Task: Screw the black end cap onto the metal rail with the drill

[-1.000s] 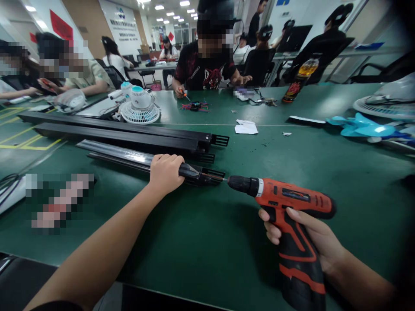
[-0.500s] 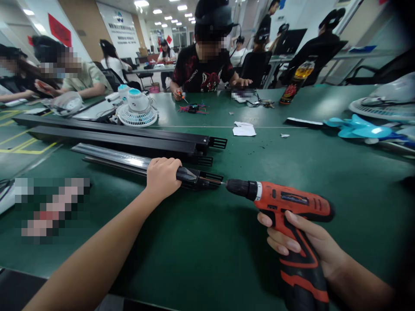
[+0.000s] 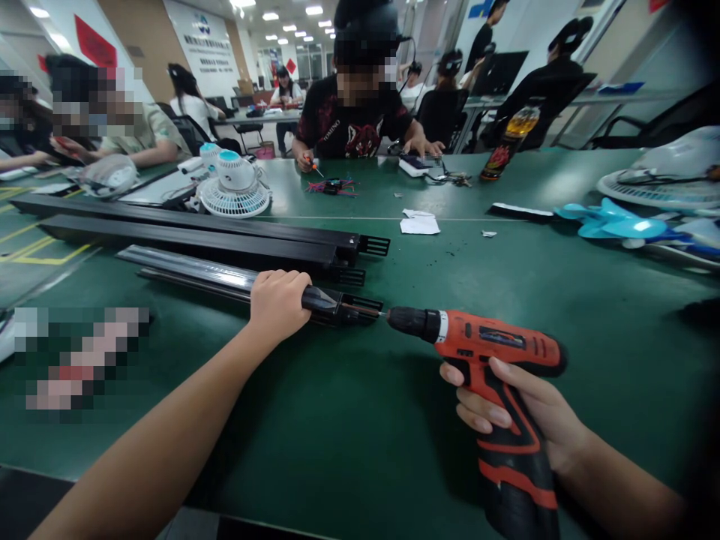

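My left hand [image 3: 280, 304] is wrapped over a long black profile bar [image 3: 188, 264], close to its right end, pressing it on the green table. A slotted black end piece [image 3: 360, 309] sticks out at that end. My right hand [image 3: 520, 405] grips an orange and black cordless drill [image 3: 500, 341] by its handle, the index finger at the trigger. The drill lies level, its chuck [image 3: 413, 322] pointing left. Its thin bit [image 3: 383, 314] meets the bar's end; how deep it reaches I cannot tell.
Behind the bar lie more long black bars [image 3: 196, 238]. A white fan part [image 3: 236, 187], paper scraps [image 3: 419, 222], a drink bottle [image 3: 509, 142] and blue fan blades [image 3: 607, 220] stand farther back. Across the table a person [image 3: 360, 112] holds a screwdriver [image 3: 315, 166].
The whole view has shifted slightly. Both hands keep their holds, and the drill stays at the bar's end. Across the table, the person's hand at the white item has moved a little.
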The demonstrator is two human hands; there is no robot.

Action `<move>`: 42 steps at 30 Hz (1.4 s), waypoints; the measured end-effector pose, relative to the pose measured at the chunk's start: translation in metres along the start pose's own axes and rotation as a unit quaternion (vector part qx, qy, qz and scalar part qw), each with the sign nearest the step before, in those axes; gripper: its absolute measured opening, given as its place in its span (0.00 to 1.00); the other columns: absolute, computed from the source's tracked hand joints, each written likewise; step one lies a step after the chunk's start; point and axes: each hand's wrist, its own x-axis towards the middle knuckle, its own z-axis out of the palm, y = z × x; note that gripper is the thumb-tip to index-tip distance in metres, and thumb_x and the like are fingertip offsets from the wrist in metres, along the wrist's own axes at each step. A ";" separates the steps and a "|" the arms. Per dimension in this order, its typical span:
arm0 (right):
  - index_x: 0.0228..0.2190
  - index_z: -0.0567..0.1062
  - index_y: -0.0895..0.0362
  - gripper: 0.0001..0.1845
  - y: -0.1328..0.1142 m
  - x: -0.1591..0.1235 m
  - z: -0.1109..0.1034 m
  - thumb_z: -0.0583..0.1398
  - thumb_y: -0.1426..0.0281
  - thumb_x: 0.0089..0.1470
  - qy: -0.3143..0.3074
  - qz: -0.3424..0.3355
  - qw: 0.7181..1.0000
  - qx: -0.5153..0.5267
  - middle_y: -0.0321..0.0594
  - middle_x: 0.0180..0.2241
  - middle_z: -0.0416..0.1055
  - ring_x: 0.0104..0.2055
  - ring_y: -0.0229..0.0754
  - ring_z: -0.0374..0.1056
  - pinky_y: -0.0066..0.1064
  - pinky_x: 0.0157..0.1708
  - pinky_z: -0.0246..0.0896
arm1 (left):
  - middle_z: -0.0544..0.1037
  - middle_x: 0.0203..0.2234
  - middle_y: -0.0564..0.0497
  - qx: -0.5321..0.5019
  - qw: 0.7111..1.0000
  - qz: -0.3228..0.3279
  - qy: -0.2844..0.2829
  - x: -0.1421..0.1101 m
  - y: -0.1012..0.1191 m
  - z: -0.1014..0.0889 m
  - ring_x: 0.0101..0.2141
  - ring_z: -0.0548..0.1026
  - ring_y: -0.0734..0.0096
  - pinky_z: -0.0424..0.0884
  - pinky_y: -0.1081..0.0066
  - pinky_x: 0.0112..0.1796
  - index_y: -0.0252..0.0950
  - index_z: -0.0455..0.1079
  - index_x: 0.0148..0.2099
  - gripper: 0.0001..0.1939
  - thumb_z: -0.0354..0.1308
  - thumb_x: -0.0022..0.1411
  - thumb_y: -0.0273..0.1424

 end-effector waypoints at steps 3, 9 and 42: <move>0.37 0.85 0.62 0.22 0.000 0.001 -0.001 0.70 0.53 0.59 -0.003 -0.014 1.000 0.008 0.30 0.18 0.62 0.20 0.32 0.49 0.25 0.27 0.66 | 0.84 0.33 0.46 0.000 1.000 -0.003 -0.007 0.000 0.001 -0.001 0.39 0.82 0.48 0.72 0.52 0.47 0.39 0.76 0.39 0.09 0.60 0.54 0.26; 0.39 0.86 0.60 0.19 0.000 0.002 0.000 0.69 0.55 0.59 -0.002 -0.061 0.998 0.008 0.41 0.33 0.76 0.19 0.29 0.48 0.27 0.25 0.70 | 0.84 0.35 0.44 -0.011 1.000 0.001 -0.009 -0.001 -0.002 0.000 0.41 0.82 0.46 0.72 0.50 0.48 0.38 0.78 0.42 0.12 0.60 0.55 0.27; 0.36 0.87 0.61 0.19 -0.003 0.003 -0.005 0.71 0.56 0.58 -0.009 0.006 1.000 0.013 0.30 0.16 0.61 0.19 0.34 0.49 0.26 0.26 0.65 | 0.83 0.36 0.42 0.034 0.997 -0.014 -0.075 0.002 -0.005 -0.011 0.42 0.81 0.46 0.69 0.53 0.47 0.37 0.76 0.42 0.09 0.59 0.58 0.28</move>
